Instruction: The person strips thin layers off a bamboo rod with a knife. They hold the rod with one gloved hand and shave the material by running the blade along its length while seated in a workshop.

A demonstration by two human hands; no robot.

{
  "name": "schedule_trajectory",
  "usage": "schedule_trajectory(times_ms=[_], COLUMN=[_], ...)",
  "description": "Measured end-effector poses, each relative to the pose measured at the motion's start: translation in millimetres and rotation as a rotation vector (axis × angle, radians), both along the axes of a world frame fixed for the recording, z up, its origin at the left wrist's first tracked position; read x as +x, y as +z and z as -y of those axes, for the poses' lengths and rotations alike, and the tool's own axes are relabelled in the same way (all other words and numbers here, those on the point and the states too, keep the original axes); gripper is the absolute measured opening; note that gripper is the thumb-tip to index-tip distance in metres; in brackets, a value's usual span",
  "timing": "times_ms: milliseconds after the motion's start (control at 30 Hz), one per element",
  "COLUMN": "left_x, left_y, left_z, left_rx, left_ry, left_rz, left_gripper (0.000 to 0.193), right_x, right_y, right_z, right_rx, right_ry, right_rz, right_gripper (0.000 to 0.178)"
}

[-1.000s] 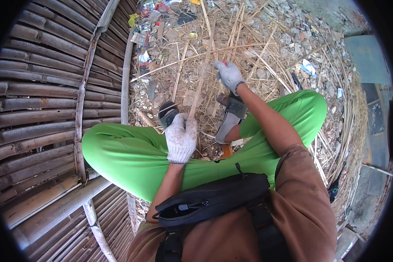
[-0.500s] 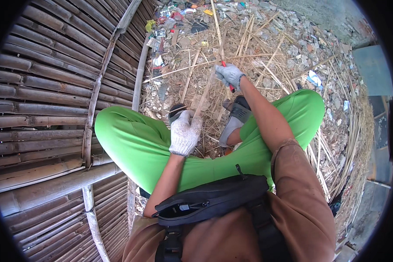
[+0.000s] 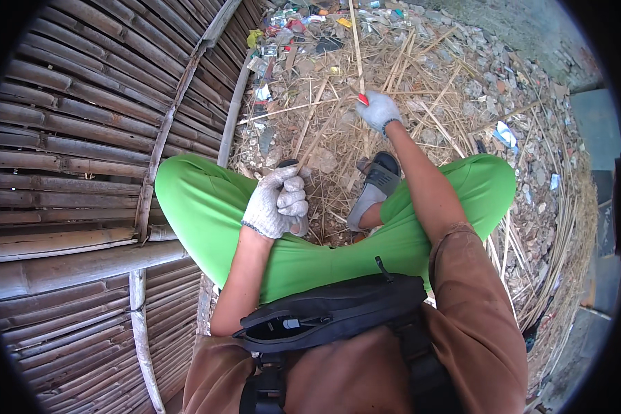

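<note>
A thin, bamboo-like strip [image 3: 322,134] slants over littered ground [image 3: 531,148].
The left hand [image 3: 277,202], fingers curled closed, seems to pinch the strip's near end; the right hand [image 3: 379,112] is wrapped round a red-handled tool [image 3: 363,99] near its far end, whether touching I cannot tell. The strip looks light, springy and apt to splinter, so best held flat between thumb and fingers. Both gloves are knitted; round, ribbed poles form the wall [image 3: 69,140] along the ground's left edge.

Stony ground [image 3: 486,81] under straw [image 3: 410,114], pale strips [image 3: 357,52] and litter [image 3: 506,135].
</note>
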State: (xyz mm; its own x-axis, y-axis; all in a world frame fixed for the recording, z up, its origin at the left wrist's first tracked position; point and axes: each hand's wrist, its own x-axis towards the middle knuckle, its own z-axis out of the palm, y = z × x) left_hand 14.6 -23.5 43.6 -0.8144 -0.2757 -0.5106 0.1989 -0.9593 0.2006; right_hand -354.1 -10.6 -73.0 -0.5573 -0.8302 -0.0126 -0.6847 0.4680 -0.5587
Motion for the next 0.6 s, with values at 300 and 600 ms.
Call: schedule_trajectory(times_ms=[300, 600], left_x=[-4.7, -50.6], left_y=[-0.1, -45.2], left_z=[-11.7, -2.0], left_rx=[-0.291, -0.328], left_ry=[0.012, -0.215], left_rz=[0.091, 0.271], left_gripper=[0.008, 0.028], right_x=[-53.9, 49.8], right_y=[11.8, 38.3], right_z=[-12.5, -3.2], right_rx=[-0.175, 0.193], right_ry=[-0.694, 0.085], right_rz=[0.181, 0.151], right_gripper=[0.053, 0.048])
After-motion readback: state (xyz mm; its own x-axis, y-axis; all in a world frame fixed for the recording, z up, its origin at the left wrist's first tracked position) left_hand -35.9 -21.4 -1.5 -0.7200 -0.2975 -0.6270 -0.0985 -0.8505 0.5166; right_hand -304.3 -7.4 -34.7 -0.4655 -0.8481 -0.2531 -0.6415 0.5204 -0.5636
